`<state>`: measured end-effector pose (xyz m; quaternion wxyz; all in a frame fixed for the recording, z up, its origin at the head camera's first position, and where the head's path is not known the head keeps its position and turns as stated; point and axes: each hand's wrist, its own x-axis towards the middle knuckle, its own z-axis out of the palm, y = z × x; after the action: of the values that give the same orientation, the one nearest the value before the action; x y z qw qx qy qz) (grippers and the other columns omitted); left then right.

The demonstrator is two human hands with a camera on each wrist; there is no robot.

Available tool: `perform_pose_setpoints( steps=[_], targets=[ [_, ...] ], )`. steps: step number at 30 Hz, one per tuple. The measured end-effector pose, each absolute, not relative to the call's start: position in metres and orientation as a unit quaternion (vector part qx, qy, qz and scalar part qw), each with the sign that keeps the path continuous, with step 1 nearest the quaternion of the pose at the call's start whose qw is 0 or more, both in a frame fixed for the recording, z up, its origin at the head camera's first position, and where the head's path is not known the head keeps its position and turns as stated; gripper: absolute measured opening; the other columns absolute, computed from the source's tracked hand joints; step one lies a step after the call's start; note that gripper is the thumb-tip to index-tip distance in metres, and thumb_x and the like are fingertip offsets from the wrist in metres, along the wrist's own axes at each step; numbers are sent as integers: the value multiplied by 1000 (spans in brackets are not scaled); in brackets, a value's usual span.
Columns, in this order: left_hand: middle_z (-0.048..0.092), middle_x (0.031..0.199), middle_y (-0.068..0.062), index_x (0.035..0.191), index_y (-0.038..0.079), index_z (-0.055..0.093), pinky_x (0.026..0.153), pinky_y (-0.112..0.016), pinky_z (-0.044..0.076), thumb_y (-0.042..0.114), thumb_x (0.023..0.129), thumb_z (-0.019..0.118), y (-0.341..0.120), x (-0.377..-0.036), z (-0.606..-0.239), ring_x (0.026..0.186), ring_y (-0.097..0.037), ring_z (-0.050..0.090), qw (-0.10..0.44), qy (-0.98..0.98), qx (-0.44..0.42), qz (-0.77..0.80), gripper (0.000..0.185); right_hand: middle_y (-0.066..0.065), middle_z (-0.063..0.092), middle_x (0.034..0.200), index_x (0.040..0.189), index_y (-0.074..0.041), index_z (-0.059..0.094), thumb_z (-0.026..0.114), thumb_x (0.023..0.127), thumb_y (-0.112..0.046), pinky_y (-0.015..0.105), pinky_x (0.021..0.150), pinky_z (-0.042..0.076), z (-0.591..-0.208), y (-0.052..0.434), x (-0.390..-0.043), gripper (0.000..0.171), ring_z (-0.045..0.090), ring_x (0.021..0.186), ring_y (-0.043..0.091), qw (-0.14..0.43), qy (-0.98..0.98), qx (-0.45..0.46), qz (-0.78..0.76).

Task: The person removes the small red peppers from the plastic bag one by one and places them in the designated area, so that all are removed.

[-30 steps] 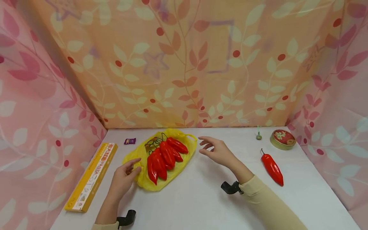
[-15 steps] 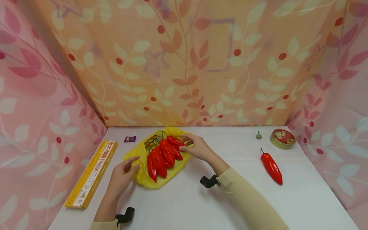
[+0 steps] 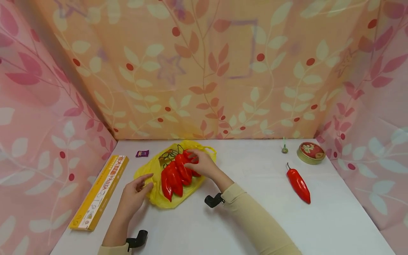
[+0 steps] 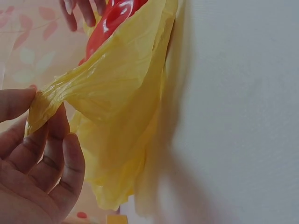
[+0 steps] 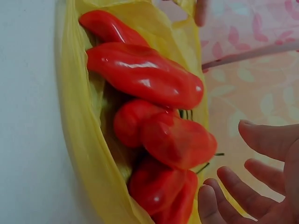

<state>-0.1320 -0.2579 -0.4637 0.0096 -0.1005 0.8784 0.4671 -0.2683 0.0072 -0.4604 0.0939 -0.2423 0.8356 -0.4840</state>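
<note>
A yellow plastic bag (image 3: 160,202) lies spread on the table, with several glossy red chili peppers (image 3: 172,177) in it, their dark stems toward the back. At the bag's left edge is my left hand (image 3: 133,195); in the left wrist view its thumb and fingers pinch a gathered corner of the plastic (image 4: 46,100). Over the peppers at the bag's right side hovers my right hand (image 3: 205,164). Its thumb and fingers are spread apart in the right wrist view, holding nothing, with red peppers (image 5: 180,140) close by.
One more red chili pepper (image 3: 298,185) lies alone at the right. Behind it are a round red-topped tin (image 3: 311,153) and a small green object (image 3: 284,150). A yellow pasta box (image 3: 98,193) and a purple wrapped candy (image 3: 142,153) lie at the left.
My right hand has moved left, from beside the bag's right edge to above the peppers. My left hand stays at the bag's left edge.
</note>
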Motion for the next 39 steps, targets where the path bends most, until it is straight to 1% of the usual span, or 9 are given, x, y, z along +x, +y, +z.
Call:
perform_pose_setpoints(
  steps=[7, 10, 15, 18, 20, 26, 30, 33, 39],
  targets=[
    [54, 146, -11, 143, 26, 58, 94, -26, 50, 36, 101, 61, -257, -132, -465, 120, -27, 51, 10, 879, -104, 466, 43, 10, 62, 135, 144, -14, 54, 76, 90, -30, 43, 99, 54, -467, -5, -266, 61, 58, 121, 28, 89, 857, -198, -468],
    [54, 146, -10, 143, 27, 58, 96, -29, 50, 35, 101, 61, -257, -134, -464, 121, -28, 51, 8, 878, -107, 466, 42, 9, 62, 136, 144, -15, 54, 77, 90, -31, 43, 99, 54, -467, -10, -267, 60, 58, 121, 27, 86, 860, -185, -468],
    [51, 149, -12, 144, 25, 57, 106, -46, 47, 35, 102, 60, -256, -133, -463, 127, -31, 51, 7, 879, -102, 467, 43, 7, 62, 136, 143, -15, 55, 77, 90, -29, 42, 98, 54, -468, -17, -268, 60, 58, 119, 26, 87, 864, -171, -466],
    [49, 151, -13, 144, 26, 56, 108, -49, 46, 36, 102, 59, -256, -132, -462, 129, -31, 50, 11, 877, -104, 468, 44, 7, 61, 136, 145, -15, 54, 78, 89, -29, 43, 95, 56, -470, -20, -268, 62, 58, 120, 26, 96, 863, -168, -467],
    [50, 151, -12, 144, 26, 56, 107, -47, 47, 35, 102, 59, -257, -132, -462, 128, -31, 50, 12, 877, -105, 469, 43, 8, 61, 135, 145, -17, 53, 78, 89, -27, 44, 94, 56, -472, -23, -267, 63, 58, 120, 27, 103, 865, -162, -464],
    [53, 148, -11, 143, 26, 57, 98, -31, 49, 35, 102, 60, -255, -133, -461, 121, -28, 51, 12, 878, -105, 466, 42, 7, 62, 132, 145, -18, 53, 78, 89, -19, 44, 94, 56, -476, -27, -266, 62, 58, 118, 26, 101, 873, -141, -456],
    [51, 149, -11, 144, 26, 57, 103, -38, 49, 35, 102, 59, -256, -132, -460, 123, -29, 51, 14, 876, -108, 469, 43, 7, 63, 127, 146, -16, 52, 75, 91, -18, 43, 98, 54, -479, -29, -266, 60, 57, 117, 26, 92, 882, -147, -437],
    [51, 150, -12, 145, 26, 56, 104, -41, 49, 37, 102, 59, -258, -132, -460, 125, -29, 51, 16, 877, -106, 468, 44, 8, 63, 129, 148, -16, 51, 73, 92, -20, 43, 102, 52, -480, -29, -265, 60, 56, 121, 26, 88, 890, -158, -419],
    [57, 142, -11, 144, 27, 57, 94, -27, 49, 39, 101, 60, -262, -133, -459, 118, -26, 52, 14, 881, -106, 461, 44, 11, 58, 139, 149, -12, 49, 72, 94, -27, 43, 103, 51, -474, -22, -261, 61, 54, 126, 27, 86, 886, -180, -419]
  ],
)
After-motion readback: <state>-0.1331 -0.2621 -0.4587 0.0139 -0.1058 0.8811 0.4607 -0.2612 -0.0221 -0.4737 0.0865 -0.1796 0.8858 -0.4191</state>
